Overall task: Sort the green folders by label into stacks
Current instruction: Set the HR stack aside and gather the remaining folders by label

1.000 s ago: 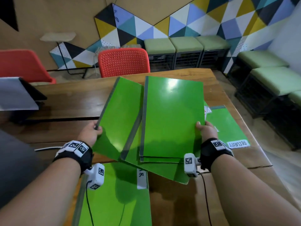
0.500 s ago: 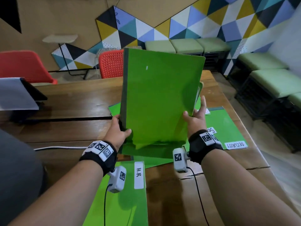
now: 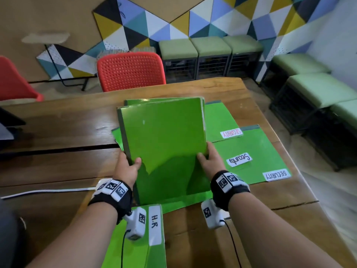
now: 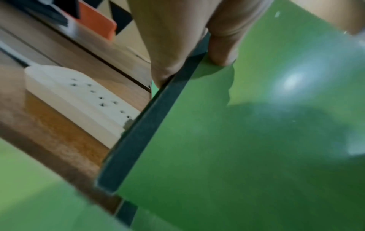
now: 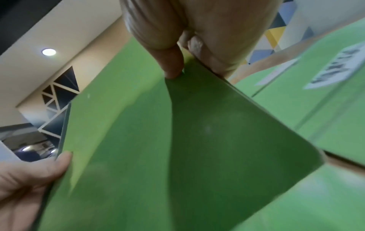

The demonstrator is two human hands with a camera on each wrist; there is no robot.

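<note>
I hold a bundle of green folders (image 3: 164, 136) tilted upright on its lower edge in the middle of the table, plain back toward me. My left hand (image 3: 128, 166) grips its dark spine side, thumb on the front (image 4: 223, 46). My right hand (image 3: 207, 159) grips the opposite edge, thumb on the cover (image 5: 171, 62). The bundle (image 4: 247, 140) (image 5: 158, 148) fills both wrist views. Three folders labelled SECURITY (image 3: 251, 151) lie overlapped flat on the right. A folder labelled H.R (image 3: 154, 229) lies near the front edge. More green folders (image 3: 173, 202) lie under the bundle.
The wooden table (image 3: 58, 132) has a white power strip (image 4: 79, 101) and its cable (image 3: 48, 190) to the left of my left hand. A red chair (image 3: 131, 70) stands at the far side, another at the far left. Green stools line the wall and right side.
The fanned folders were gathered into one bundle, raised upright, and now lean lower toward the table. Both hands have shifted down to the bundle's lower sides.
</note>
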